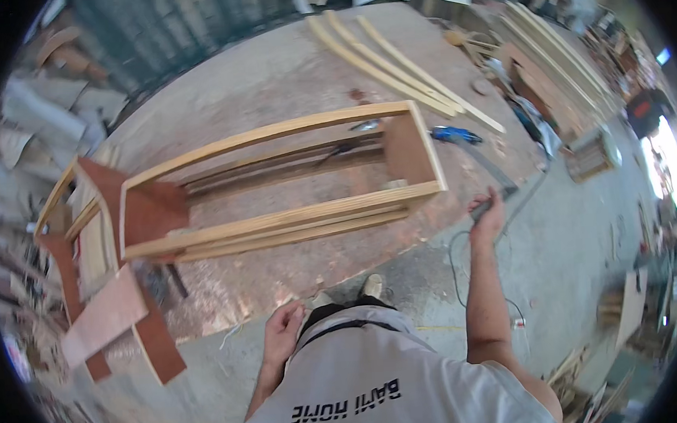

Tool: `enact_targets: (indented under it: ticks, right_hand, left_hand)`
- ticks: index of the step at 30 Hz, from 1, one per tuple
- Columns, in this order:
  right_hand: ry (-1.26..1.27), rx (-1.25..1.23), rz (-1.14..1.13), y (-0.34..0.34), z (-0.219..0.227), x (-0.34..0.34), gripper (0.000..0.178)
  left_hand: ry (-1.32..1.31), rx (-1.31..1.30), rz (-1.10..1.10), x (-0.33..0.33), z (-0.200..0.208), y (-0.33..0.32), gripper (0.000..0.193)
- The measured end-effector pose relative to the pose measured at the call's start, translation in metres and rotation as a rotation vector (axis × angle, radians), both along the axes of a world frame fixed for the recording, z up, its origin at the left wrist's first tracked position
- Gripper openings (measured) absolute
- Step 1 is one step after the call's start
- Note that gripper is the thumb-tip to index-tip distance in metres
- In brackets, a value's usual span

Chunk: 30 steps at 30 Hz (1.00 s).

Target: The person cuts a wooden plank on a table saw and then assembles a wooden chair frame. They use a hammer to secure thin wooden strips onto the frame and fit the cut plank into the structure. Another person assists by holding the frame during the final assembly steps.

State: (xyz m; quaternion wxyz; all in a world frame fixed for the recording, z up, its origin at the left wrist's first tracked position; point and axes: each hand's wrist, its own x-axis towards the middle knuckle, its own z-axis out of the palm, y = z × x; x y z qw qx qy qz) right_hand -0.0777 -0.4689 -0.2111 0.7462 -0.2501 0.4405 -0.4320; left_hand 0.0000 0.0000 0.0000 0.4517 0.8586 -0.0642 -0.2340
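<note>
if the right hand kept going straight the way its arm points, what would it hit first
Most likely the blue power tool on the workbench, past the right end of the wooden frame. The right hand already grips something dark, possibly the tool's hose; depth is unclear.

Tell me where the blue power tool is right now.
In the head view, the blue power tool lies on the worktable just right of the wooden frame, beyond the raised right hand.

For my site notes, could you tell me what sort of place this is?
Most likely a carpentry workshop: a wooden frame on a workbench, loose slats and stacked boards.
</note>
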Motion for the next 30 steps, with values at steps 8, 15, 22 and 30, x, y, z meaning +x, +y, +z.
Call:
enact_targets:
  ticks: [8,15,22,30]
  right_hand:
    - [0.669,-0.141,0.776,-0.173,-0.087,-0.128,0.038]
    - [0.956,-0.69,0.799,-0.082,-0.125,-0.15,0.061]
    - [0.618,-0.304,0.497,-0.068,-0.051,-0.148,0.064]
    - [0.407,-0.865,0.243,-0.047,0.132,-0.059,0.065]
  left_hand:
    - [0.076,-0.352,0.086,-0.079,-0.124,-0.124,0.033]
    - [0.222,-0.443,0.292,-0.094,-0.173,-0.08,0.035]
    - [0.116,-0.355,0.589,-0.04,-0.206,-0.02,0.038]
    - [-0.687,-0.541,0.979,0.179,-0.105,0.046,0.055]
